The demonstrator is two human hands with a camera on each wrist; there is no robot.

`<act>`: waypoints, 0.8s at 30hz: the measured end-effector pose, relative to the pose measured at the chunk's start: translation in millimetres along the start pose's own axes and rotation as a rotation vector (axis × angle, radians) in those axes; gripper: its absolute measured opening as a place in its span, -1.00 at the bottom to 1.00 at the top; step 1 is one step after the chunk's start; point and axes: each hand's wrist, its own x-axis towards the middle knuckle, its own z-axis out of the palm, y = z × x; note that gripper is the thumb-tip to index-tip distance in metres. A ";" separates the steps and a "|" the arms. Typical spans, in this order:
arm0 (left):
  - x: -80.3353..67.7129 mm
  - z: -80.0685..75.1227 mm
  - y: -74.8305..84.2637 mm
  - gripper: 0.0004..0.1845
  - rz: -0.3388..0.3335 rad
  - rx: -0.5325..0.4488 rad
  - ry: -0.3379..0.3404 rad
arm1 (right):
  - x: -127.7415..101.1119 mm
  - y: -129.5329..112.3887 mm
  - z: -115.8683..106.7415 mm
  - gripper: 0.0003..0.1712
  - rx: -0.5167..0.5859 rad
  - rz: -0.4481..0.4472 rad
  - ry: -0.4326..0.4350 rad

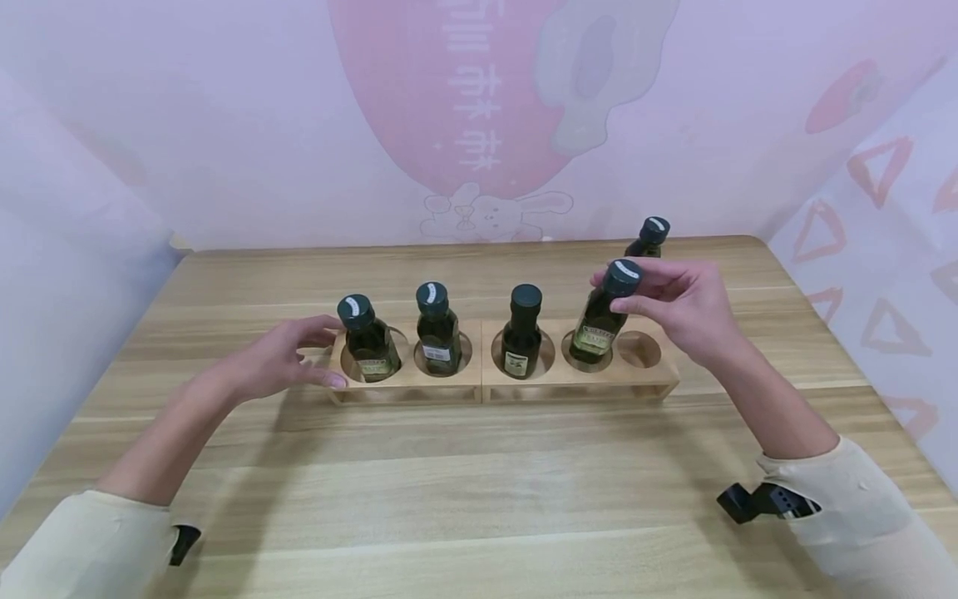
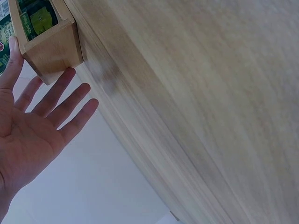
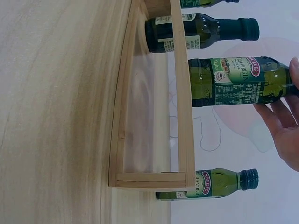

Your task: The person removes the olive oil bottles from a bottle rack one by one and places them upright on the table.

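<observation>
My right hand (image 1: 684, 304) holds a dark green olive oil bottle (image 3: 233, 80) by its neck and cap. The bottle tilts over the fourth round hole of a wooden rack (image 1: 481, 378), its base level with the top board. At the rack's left end, my left hand (image 1: 277, 358) touches the wood with thumb in front and fingertips behind, its other fingers spread. Nearest to that hand stands a leaning bottle (image 1: 368, 341). Beside it is a bottle with a white label (image 1: 439, 337), then a slimmer dark bottle (image 1: 521, 337), all set in holes.
Behind the rack and the right hand, another olive oil bottle (image 3: 219, 183) stands on the table. A bare round hole (image 1: 639, 349) shows at the rack's right end. The wood-grain table (image 1: 479, 491) backs onto a pink printed backdrop (image 1: 262, 150).
</observation>
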 end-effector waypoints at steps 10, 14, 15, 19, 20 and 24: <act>0.1 0.8 -0.8 -0.29 0.003 0.000 0.000 | 3.2 -2.2 1.4 -0.57 0.006 0.002 0.037; -0.4 1.2 -0.6 -0.27 -0.003 0.002 -0.002 | 5.4 -3.1 2.9 -0.57 -0.016 -0.008 0.035; -0.6 1.3 -0.6 -0.27 -0.005 0.002 -0.002 | 6.0 -3.3 3.4 -0.56 -0.022 -0.011 0.035; -0.7 1.3 -0.8 -0.27 -0.006 0.005 0.001 | 8.4 -4.6 5.1 -0.55 -0.027 -0.008 0.042; -0.6 1.3 -0.8 -0.27 -0.006 0.007 0.001 | 9.0 -5.2 5.6 -0.55 -0.023 -0.007 0.045; 0.0 0.9 -0.9 -0.27 -0.009 0.007 0.001 | 11.5 -6.9 6.9 -0.54 -0.007 -0.015 0.047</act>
